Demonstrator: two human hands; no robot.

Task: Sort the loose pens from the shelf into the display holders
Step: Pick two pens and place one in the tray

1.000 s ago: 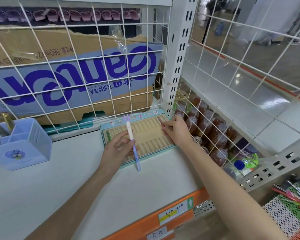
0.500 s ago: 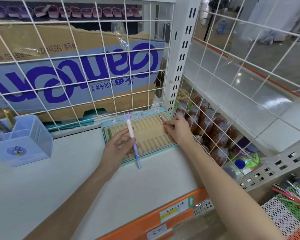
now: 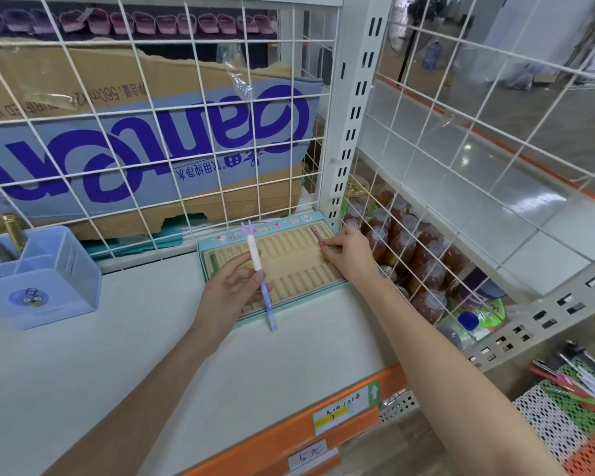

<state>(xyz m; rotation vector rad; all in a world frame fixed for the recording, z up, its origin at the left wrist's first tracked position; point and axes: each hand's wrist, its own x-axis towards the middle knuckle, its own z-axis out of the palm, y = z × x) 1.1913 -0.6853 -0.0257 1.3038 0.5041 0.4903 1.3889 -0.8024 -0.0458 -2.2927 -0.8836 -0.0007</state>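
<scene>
A teal-rimmed display tray (image 3: 220,239) with beige ribbed slots lies on the white shelf against the wire back. My left hand (image 3: 232,290) pinches a white and purple pen (image 3: 260,276) with rabbit-ear cap, held over the tray's left part, tip pointing toward me. My right hand (image 3: 347,254) rests at the tray's right end and pinches a reddish-brown pen (image 3: 316,234) lying in the rightmost slot. A green pen (image 3: 214,263) sits in the leftmost slot.
A blue pen holder (image 3: 45,286) with a gold pen stands at the shelf's left. A cardboard box (image 3: 145,139) sits behind the wire grid. Bottled drinks (image 3: 413,255) fill the shelf at right. More pens (image 3: 577,386) lie in a mesh basket at bottom right.
Both hands stay almost where they were; the view has shifted slightly. My right hand keeps the reddish pen at the rightmost slot, my left keeps the rabbit-ear pen.
</scene>
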